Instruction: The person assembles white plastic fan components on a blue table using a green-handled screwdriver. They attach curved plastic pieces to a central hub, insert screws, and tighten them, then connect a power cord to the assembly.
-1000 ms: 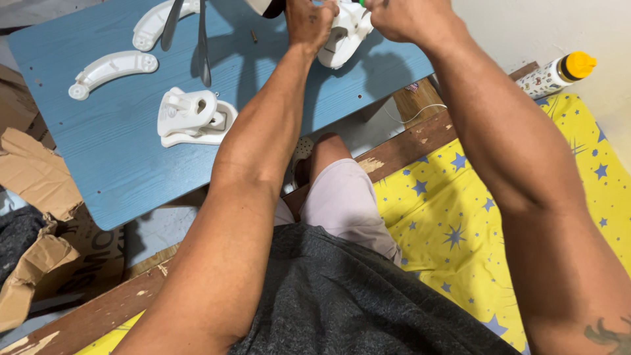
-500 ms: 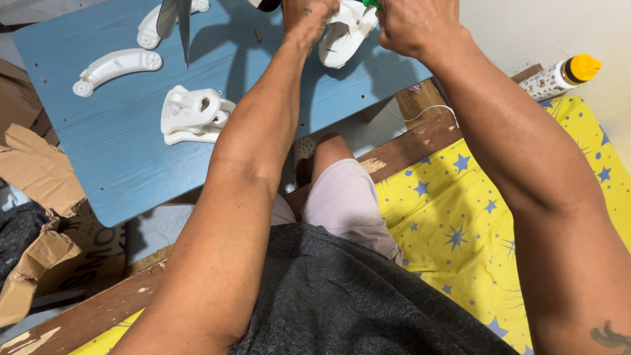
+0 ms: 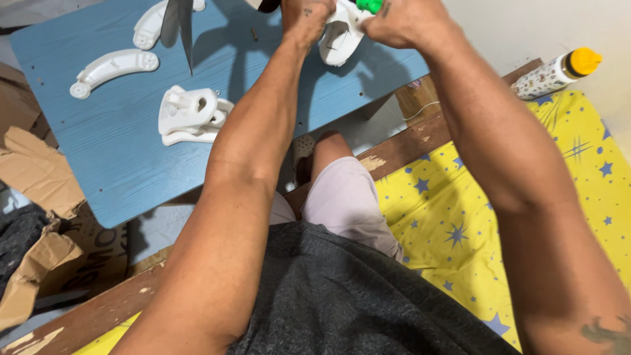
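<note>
Now both hands, left (image 3: 303, 18) and right (image 3: 402, 21), grip a white part (image 3: 340, 41) at the tabletop's (image 3: 131, 164) far edge. A green tool (image 3: 369, 5) could slip and poke a finger.

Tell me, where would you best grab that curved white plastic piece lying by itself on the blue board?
Probably at the middle of the curved white arm, coming straight down from above. It lies flat on the blue board, clear of the blocky white bracket, so fingers could pinch across its narrow width. Its rounded ends look wider and less handy to pinch.
</note>
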